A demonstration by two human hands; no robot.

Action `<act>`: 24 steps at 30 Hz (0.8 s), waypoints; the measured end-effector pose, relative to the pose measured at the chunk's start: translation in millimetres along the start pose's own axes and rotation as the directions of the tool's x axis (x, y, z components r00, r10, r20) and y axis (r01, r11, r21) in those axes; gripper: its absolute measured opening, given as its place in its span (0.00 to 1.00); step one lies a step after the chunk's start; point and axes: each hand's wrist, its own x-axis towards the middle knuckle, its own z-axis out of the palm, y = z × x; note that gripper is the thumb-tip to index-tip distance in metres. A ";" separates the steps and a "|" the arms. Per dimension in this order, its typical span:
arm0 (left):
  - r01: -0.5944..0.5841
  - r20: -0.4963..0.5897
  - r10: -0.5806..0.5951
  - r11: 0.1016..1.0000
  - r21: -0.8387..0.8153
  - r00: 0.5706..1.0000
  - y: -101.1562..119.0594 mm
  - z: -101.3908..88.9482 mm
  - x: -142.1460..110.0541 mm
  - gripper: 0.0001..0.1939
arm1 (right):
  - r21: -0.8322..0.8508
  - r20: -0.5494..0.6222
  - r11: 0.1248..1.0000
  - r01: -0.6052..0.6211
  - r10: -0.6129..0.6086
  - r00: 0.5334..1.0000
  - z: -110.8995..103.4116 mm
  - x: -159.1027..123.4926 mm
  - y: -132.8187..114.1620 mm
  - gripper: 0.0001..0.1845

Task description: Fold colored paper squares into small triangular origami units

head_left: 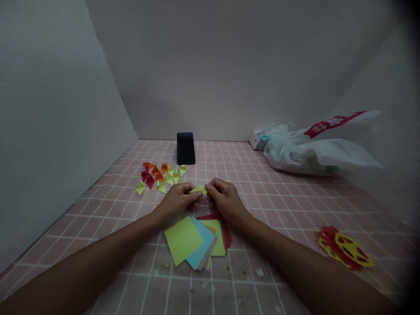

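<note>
The left hand (pixel 180 199) had its thumb and curled fingers pinched on the left part of a folded yellow paper (pixel 198 190), thumb laid along the near side. The right hand (pixel 226 199) pinched the paper's right end between thumb and forefinger, its other fingers curled under. The two hands were close together, and the paper was held between them above the pink tiled surface (pixel 262 197); the exact folds were too small to read with certainty.

Just nearer the person than the hands lay a fanned stack of colored sheets (pixel 197 243), with yellow, blue, purple and red showing. Beyond the left hand, small folded paper pieces (pixel 157 175) in yellow, orange and red lay in a loose cluster. A black phone-like object (pixel 185 148) was near the back wall (pixel 216 87). A white plastic bag (pixel 305 153) lay at the far right, and red and yellow cutouts (pixel 346 248) overlapped nearer, beyond the right forearm.
</note>
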 end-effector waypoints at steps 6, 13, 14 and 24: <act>0.000 0.010 0.000 0.999 -0.046 1.000 -2.6 -2.0 3.0 0.13 | 0.072 -0.012 0.996 -0.054 0.055 0.998 0.7 1.2 -0.1 0.15; -0.025 0.019 0.026 0.998 -0.054 0.999 -0.8 -2.8 2.6 0.12 | 0.060 -0.009 0.998 -0.015 0.016 1.000 0.7 -0.6 -0.9 0.15; -0.036 0.018 0.037 0.998 -0.044 0.999 -0.6 -3.0 2.4 0.12 | 0.030 -0.008 1.000 0.007 -0.006 1.000 0.8 -1.2 -1.0 0.15; -0.135 -0.136 0.130 0.990 -0.033 0.982 0.0 0.3 0.8 0.13 | 0.152 0.041 0.988 -0.030 0.024 0.999 2.7 -0.8 0.1 0.13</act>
